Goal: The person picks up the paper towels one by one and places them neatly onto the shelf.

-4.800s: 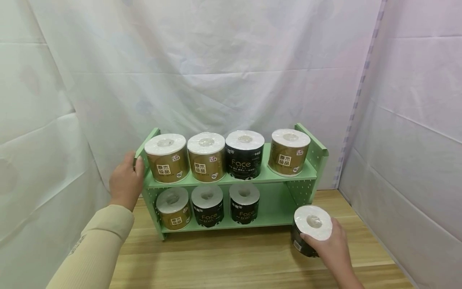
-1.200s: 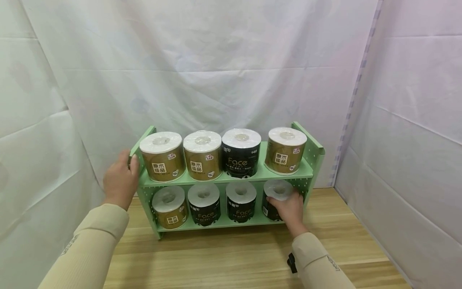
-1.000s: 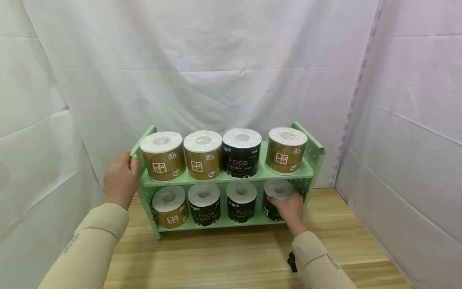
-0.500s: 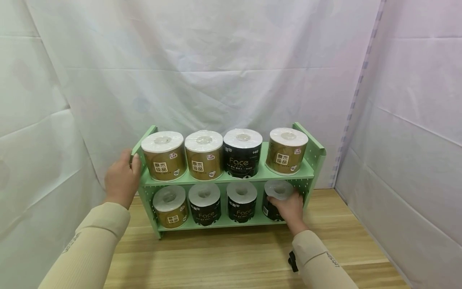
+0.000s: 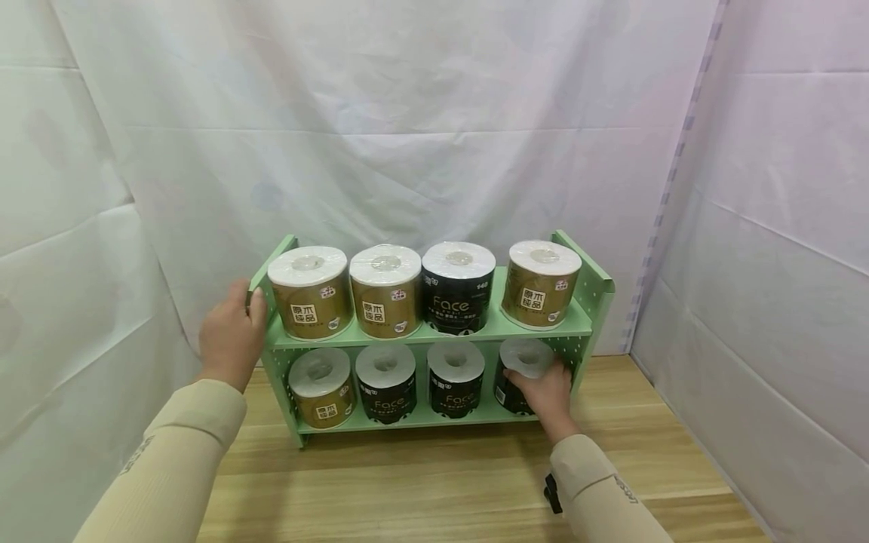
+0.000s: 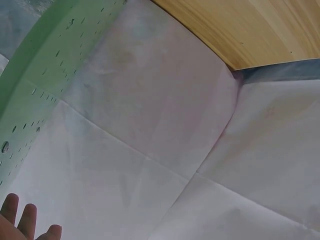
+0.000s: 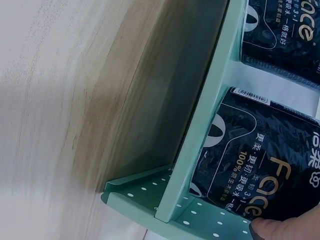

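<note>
A light green two-tier rack stands on the wooden table, bearing toilet rolls in gold and black wrappers. My left hand holds the front edge of its left side panel; in the left wrist view several fingertips show beside the perforated green panel. At the right end of the lower tier, my right hand grips a black-wrapped toilet roll standing upright. Its "Face" lettering shows in the right wrist view, with my thumb at the wrapper. The other fingers are partly hidden behind the roll.
Two gold rolls, a black roll and another gold roll stand on the upper tier. Left of my right hand, the lower tier bears a gold roll and two black ones. White curtains enclose the table.
The black toilet roll in my right hand has moved from in front of the rack, up and left, to the lower tier's right end. Over the last second both hands stay nearly still.
</note>
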Motion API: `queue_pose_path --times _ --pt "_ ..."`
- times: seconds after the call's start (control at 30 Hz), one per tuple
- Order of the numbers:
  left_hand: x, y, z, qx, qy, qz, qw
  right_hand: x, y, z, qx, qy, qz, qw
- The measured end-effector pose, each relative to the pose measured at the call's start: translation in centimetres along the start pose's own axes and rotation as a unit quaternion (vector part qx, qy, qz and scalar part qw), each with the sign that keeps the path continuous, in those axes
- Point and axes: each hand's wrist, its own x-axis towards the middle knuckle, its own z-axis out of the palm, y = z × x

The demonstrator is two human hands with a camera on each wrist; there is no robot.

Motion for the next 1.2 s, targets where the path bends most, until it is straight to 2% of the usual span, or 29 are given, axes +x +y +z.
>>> queue_pose_path --times 0.23,0.47,0.87,1.2 --pt "0.0 0.5 0.2 -0.007 0.006 -0.008 0.9999 0.1 0.5 -0.1 -0.007 0.012 -0.010 1.000" --pt "0.0 0.8 0.2 -0.013 0.002 -0.018 0.9998 0.1 0.4 -0.3 -0.006 0.006 -0.008 1.000" --pt "-0.4 1.0 -0.4 -0.032 -0.035 -0.075 0.9961 0.0 0.1 -0.3 -0.005 -0.012 0.001 1.000" --pt "-0.1 0.9 -0.9 -0.022 -0.058 -0.076 0.9952 0.2 0.0 -0.2 0.004 -0.026 0.003 1.000"
